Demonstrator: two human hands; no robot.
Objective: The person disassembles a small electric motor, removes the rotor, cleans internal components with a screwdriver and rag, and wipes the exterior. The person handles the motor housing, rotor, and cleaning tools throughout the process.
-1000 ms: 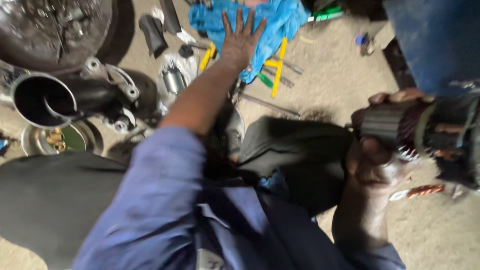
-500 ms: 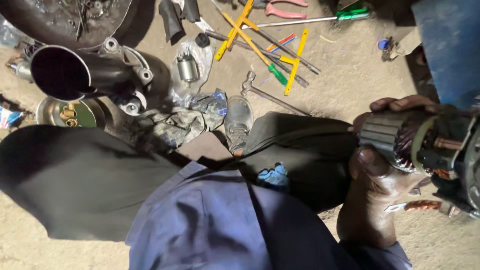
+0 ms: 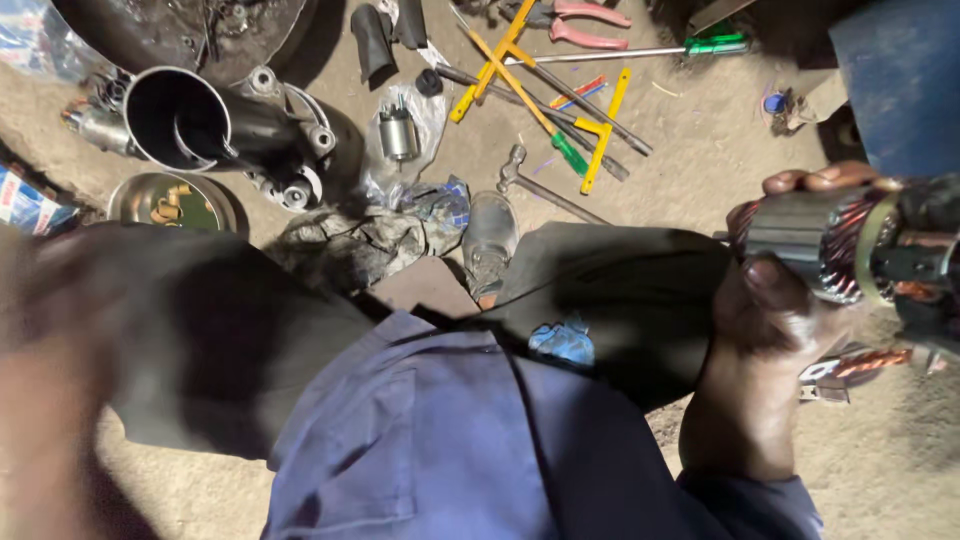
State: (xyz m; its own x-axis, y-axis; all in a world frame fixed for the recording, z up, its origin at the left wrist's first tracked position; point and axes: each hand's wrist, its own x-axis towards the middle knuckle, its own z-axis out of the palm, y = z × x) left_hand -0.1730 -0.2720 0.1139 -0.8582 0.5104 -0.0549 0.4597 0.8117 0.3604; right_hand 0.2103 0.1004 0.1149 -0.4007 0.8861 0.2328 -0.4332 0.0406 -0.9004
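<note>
A blurred shape at the lower left edge of the frame may be the left hand (image 3: 45, 400); whether its grip is spread or closed cannot be told. In the upper left, on the sandy floor (image 3: 700, 130), a dark cylindrical motor housing (image 3: 190, 125) lies with its open mouth tilted toward the camera, just above a shallow metal dish (image 3: 170, 200) of small parts. To its right a small grey motor part in a clear plastic bag (image 3: 400, 135) rests above a crumpled rag (image 3: 350, 245). A worn shoe (image 3: 490, 235) points up at centre, with dark trousers and a blue shirt filling the lower middle. Beyond the shoe lie a small hammer (image 3: 545, 190), a yellow cross-shaped wrench (image 3: 510, 65), red-handled pliers (image 3: 580, 25) and a green-handled screwdriver (image 3: 690, 48). At the right edge, the right hand (image 3: 790, 300) has its grip wrapped around a motor armature (image 3: 830, 245), thumb pressed on the near side and fingertips (image 3: 810, 181) curled over the top, copper windings showing. The armature is held above the floor at middle right.
</note>
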